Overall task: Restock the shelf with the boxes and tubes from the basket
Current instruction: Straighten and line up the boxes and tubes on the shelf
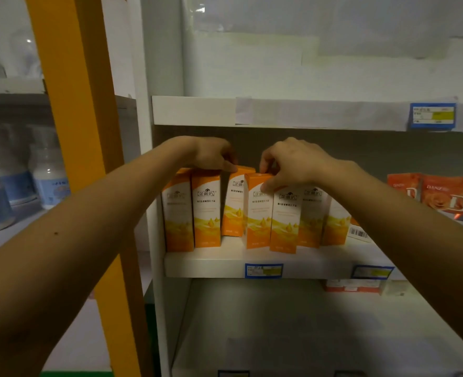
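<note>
Several tall orange-and-white boxes stand in a row on the white middle shelf (211, 265). My left hand (214, 155) rests on the tops of the two leftmost boxes (207, 213), fingertips reaching a box set further back (234, 205). My right hand (293, 161) pinches the top of an orange box (257, 216) in the middle of the row. More of the same boxes lean to its right, partly hidden behind my right forearm. The basket is out of sight.
Red-orange boxes (448, 197) stand at the shelf's right end. An orange upright post (83, 131) separates a left-hand shelf with white and blue bottles (48, 180). Blue price tags (432, 115) sit on the shelf edges. A small box (350, 288) lies on the lower shelf.
</note>
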A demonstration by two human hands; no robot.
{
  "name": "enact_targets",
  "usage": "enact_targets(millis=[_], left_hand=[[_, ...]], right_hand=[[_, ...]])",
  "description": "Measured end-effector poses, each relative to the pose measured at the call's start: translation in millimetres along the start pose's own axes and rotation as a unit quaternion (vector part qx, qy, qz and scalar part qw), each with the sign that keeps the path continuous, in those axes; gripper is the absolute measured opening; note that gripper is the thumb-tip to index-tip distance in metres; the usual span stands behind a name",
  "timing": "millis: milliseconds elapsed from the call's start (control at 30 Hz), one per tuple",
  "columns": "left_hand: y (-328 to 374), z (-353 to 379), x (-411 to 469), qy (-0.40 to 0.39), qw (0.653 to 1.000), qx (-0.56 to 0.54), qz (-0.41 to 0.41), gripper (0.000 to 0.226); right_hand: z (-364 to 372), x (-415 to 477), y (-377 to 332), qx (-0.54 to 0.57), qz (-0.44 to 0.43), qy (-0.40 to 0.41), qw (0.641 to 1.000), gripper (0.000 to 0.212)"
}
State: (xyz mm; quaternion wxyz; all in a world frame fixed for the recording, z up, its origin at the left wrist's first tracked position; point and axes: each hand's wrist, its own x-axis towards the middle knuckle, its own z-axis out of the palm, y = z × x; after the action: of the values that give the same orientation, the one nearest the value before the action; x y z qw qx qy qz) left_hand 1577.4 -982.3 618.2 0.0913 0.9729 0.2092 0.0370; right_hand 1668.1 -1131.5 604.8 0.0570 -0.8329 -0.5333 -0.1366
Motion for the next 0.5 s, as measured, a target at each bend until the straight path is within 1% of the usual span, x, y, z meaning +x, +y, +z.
enact_targets(millis=[133, 300, 500], left_hand=[[-3.0, -3.5, -3.6, -0.023, 1.0, -0.01, -0.011, 0.038], [-1.2, -6.2, -4.9, -0.042, 0.999, 0.005, -0.023, 0.037], [1.1, -9.0, -11.0, -0.031, 0.999, 0.003, -0.026, 0.038]], right_hand=[[0.4, 3.9, -2.1, 0.012, -0.002, -0.016, 1.0, 0.035], [0.1, 9.5, -5.3, 0.017, -0.022, -0.046, 0.999, 0.047], [-5.6, 14.8, -12.2, 0.065, -0.047, -0.044, 0.996, 0.04]])
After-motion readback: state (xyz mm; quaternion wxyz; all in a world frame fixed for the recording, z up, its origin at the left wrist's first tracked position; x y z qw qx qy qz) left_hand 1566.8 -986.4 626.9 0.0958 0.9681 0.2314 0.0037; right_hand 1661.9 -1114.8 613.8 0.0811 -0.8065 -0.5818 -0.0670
